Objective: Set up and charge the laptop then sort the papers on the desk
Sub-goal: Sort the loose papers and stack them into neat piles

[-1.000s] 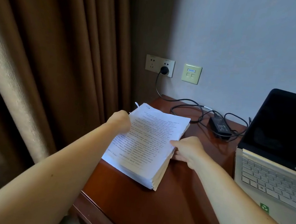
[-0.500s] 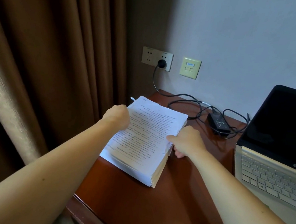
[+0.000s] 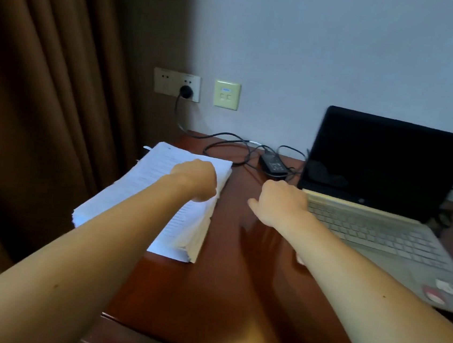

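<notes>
A thick stack of printed papers point(image 3: 148, 188) lies at the desk's left edge. My left hand point(image 3: 194, 179) is on its right side, fingers curled, thumb down against the stack's right edge. Off the stack, my right hand point(image 3: 279, 200) hovers over the bare desk at the laptop's front left corner, thumb stuck out to the left, fingers hidden behind the knuckles and holding nothing visible. The open laptop point(image 3: 381, 232) has a dark screen. Its black charger brick point(image 3: 273, 165) lies behind, and the plug point(image 3: 185, 91) sits in the wall socket.
The brown wooden desk point(image 3: 236, 284) has its front edge near the bottom of the view. A brown curtain point(image 3: 46, 96) hangs close on the left. Loose black cable point(image 3: 231, 144) coils between papers and laptop. A second wall plate point(image 3: 227, 94) is beside the socket.
My left hand moved from the stack's left edge across to its right edge. My right hand left the stack and shifted right toward the laptop. The view swung right.
</notes>
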Demonstrator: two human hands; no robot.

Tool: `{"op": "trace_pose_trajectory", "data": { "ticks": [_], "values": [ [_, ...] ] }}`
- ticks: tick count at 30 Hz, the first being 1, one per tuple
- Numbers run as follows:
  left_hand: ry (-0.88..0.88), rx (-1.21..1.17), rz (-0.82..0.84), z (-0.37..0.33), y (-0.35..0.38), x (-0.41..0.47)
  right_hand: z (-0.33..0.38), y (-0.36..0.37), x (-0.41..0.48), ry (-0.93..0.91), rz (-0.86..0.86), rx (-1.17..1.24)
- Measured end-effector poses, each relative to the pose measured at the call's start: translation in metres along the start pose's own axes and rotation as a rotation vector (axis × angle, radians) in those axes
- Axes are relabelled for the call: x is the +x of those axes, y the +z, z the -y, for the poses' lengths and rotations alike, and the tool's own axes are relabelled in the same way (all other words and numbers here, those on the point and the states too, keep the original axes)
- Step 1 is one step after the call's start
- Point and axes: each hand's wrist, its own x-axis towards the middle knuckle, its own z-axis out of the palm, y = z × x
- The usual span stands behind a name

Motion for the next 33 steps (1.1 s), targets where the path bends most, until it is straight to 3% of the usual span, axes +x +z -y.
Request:
{"op": "trace_pose_trajectory", "data": {
  "ticks": [10, 19, 25, 33],
  "values": [
    [0.282, -0.065, 0.03, -0.172, -0.023, -0.035, -0.166, -0.028, -0.081, 0.259, 0.059, 0.035],
    [0.392, -0.061, 0.098, -0.318, -0.016, 0.029, -0.304, -0.025, -0.04, 0.152, 0.091, -0.001],
    [0.429, -0.088, 0.089, -0.359, -0.046, 0.062, -0.347, -0.063, 0.001, 0.061, 0.106, 0.053],
    [0.299, -0.112, 0.043, -0.36, -0.174, 0.087, -0.347, -0.192, 0.061, -0.016, 0.09, 0.139]
  ]
}}
